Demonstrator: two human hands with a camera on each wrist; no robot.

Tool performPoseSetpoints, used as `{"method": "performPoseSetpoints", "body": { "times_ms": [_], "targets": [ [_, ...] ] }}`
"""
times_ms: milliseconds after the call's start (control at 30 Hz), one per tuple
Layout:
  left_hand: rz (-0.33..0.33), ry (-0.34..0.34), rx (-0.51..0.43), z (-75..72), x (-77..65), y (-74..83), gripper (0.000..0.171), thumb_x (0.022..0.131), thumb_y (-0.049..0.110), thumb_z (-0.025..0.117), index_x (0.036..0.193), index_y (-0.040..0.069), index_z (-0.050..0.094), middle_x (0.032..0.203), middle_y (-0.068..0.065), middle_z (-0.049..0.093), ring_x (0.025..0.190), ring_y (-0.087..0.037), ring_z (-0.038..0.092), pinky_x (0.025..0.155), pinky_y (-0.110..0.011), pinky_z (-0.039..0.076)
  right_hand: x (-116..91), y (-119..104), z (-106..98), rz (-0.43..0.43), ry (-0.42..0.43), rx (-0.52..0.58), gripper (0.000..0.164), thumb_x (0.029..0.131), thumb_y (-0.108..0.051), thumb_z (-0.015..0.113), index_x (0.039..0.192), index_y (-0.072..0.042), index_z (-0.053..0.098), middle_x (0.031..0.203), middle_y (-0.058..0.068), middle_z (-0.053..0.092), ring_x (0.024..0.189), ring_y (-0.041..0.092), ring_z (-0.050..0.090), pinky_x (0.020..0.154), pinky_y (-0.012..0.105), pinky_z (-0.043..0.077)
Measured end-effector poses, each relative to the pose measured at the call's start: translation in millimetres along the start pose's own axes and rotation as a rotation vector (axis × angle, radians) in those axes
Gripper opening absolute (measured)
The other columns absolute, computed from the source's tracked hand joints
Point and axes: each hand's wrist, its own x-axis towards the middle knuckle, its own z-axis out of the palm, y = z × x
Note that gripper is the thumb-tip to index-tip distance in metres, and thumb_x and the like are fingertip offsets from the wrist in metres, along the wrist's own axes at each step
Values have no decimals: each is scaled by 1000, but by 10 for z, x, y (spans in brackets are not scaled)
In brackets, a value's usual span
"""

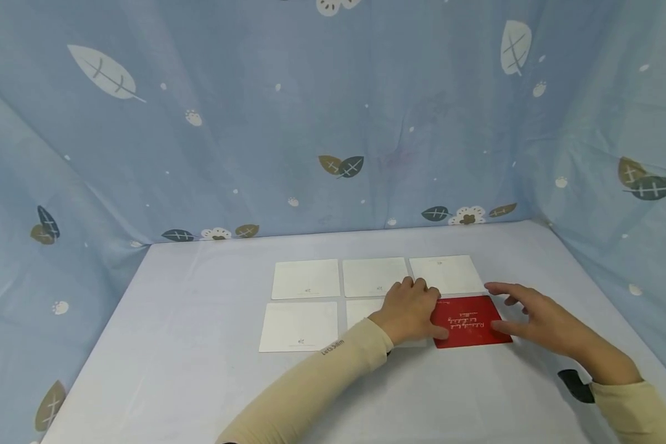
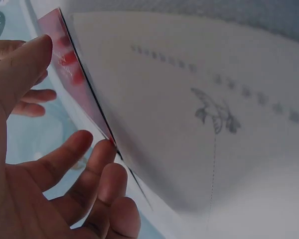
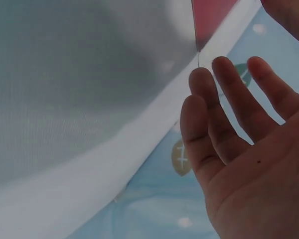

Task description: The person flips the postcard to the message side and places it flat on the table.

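Observation:
A red card (image 1: 468, 333) with white script lies flat at the right end of the front row of cards. My left hand (image 1: 407, 313) is over the white card (image 1: 361, 310) beside it, thumb at the red card's left edge. In the left wrist view the fingers of my left hand (image 2: 74, 189) are loosely bent by the red card (image 2: 72, 69), beside a white card (image 2: 164, 109) with a small printed drawing. My right hand (image 1: 544, 320) spreads around the red card's right edge, thumb over it. Its fingers look relaxed in the right wrist view.
Several white cards are laid out in two rows: a back row with a left card (image 1: 305, 279), middle card (image 1: 372, 276) and right card (image 1: 446, 274), and a front-left card (image 1: 300, 327). The white tabletop (image 1: 189, 345) meets a blue patterned curtain (image 1: 255, 123).

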Motion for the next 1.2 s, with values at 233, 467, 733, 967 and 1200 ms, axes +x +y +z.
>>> {"method": "performPoseSetpoints", "body": {
  "times_ms": [233, 467, 733, 967, 1200],
  "targets": [
    [-2, -5, 43, 31, 13, 14, 62, 79, 65, 76, 122, 21, 66, 97, 7, 53, 88, -11, 42, 75, -25, 39, -11, 1, 64, -13, -18, 13, 83, 74, -28, 92, 142, -4, 52, 132, 18, 58, 108, 30, 54, 75, 32, 56],
    [-8, 6, 48, 45, 24, 23, 62, 77, 63, 79, 121, 21, 66, 97, 6, 54, 87, -10, 42, 75, -25, 39, -9, 7, 89, -8, -23, 10, 84, 72, -26, 93, 142, -6, 51, 134, 18, 55, 110, 32, 53, 75, 29, 56],
    [-13, -3, 5, 59, 56, 32, 66, 76, 60, 82, 125, 21, 65, 98, 6, 53, 87, -11, 42, 75, -25, 40, -26, 7, 99, -10, -24, -15, 81, 72, -24, 93, 140, -5, 53, 131, 18, 58, 107, 30, 53, 71, 28, 55],
    [-18, -2, 2, 51, 73, 43, 75, 74, 59, 83, 133, 19, 62, 106, 4, 53, 91, -11, 42, 78, -23, 42, -26, 12, 106, 4, -29, 5, 85, 72, -22, 93, 143, -4, 50, 133, 19, 56, 107, 30, 54, 73, 31, 56],
    [-9, 36, -18, 60, 56, 70, 85, 73, 52, 87, 144, 22, 52, 112, 3, 49, 94, -10, 42, 77, -21, 41, -63, -15, 103, 89, -18, 28, 95, 73, -24, 92, 149, -2, 40, 136, 24, 52, 108, 36, 55, 72, 38, 58]
  ]
}}
